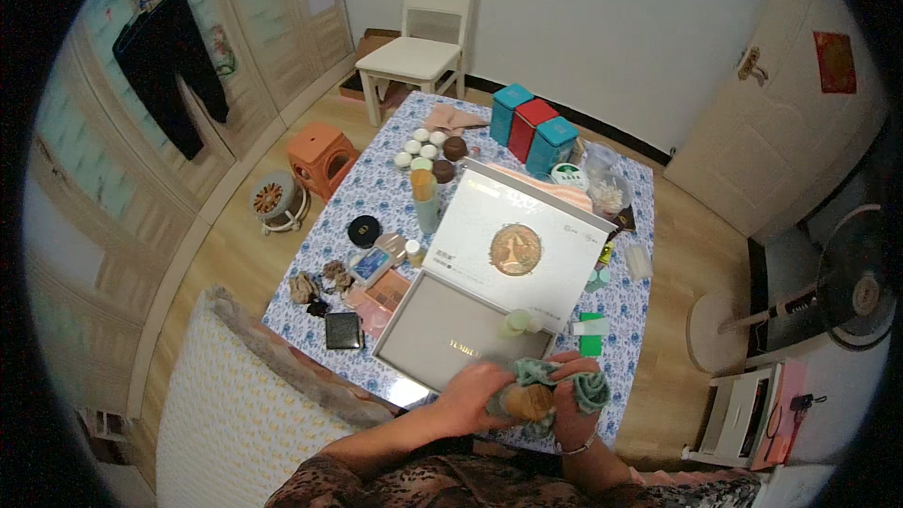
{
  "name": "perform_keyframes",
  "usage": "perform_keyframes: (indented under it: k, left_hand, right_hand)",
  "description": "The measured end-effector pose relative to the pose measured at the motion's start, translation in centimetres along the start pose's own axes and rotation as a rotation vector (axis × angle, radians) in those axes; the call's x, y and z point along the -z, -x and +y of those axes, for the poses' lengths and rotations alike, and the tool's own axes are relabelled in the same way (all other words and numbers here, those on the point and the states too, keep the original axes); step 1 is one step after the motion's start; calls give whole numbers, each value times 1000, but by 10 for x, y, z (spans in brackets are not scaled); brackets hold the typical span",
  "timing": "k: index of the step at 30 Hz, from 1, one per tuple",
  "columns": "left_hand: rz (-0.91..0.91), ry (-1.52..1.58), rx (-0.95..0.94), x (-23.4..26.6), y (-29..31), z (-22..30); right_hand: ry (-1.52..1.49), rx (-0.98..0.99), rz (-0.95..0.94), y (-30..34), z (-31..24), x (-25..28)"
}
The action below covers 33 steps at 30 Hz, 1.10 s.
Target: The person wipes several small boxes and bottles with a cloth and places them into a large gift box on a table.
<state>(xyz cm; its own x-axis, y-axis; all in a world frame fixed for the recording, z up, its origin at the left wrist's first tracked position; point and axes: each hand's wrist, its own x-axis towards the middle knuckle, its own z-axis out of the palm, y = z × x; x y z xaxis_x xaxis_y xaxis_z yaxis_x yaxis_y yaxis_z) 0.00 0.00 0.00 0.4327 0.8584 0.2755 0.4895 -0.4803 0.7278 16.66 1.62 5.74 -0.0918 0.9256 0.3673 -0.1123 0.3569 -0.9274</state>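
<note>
At the table's near edge, my left hand (472, 397) is closed around a bottle with a round gold-brown cap (530, 402); its body is mostly hidden. My right hand (572, 409) grips a grey-green cloth (592, 389) bunched against the bottle's side and top. Just beyond the hands lies an open white gift box, its grey tray (442, 329) nearest and its lid (470, 259) with a gold round emblem behind. A small pale green jar or bottle (515, 323) stands at the tray's right side, somewhat blurred. A similar gold-capped, pale green bottle (426, 207) stands left of the lid.
On the blue-flowered tablecloth (324, 268) are several white-lidded jars (420, 146), blue and red tins (532, 127), a makeup palette (385, 292), a black compact (364, 230), a black square case (344, 330) and a green-white tube (591, 327). A cushioned seat (235, 404) adjoins the left side.
</note>
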Motion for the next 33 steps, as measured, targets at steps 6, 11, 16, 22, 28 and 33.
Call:
perform_keyframes:
  k: [6, 11, 16, 22, 28, 33]
  left_hand:
    - [517, 30, 188, 63, 20, -46]
    - [964, 248, 313, 107, -10, -120]
    - [1011, 174, 376, 134, -53, -189]
    - [1034, 38, 420, 138, -98, -255]
    - [951, -10, 493, 140, -123, -280]
    - [917, -6, 447, 135, -132, -304]
  right_hand:
    - [-16, -43, 47, 5, -5, -31]
    - [0, -207, -23, 11, 8, -45]
    - [85, -330, -112, 16, 24, -58]
    - [66, -605, -241, 8, 32, -60]
    - [152, -509, -285, 5, 50, -54]
    - [131, -600, -363, -3, 48, -53]
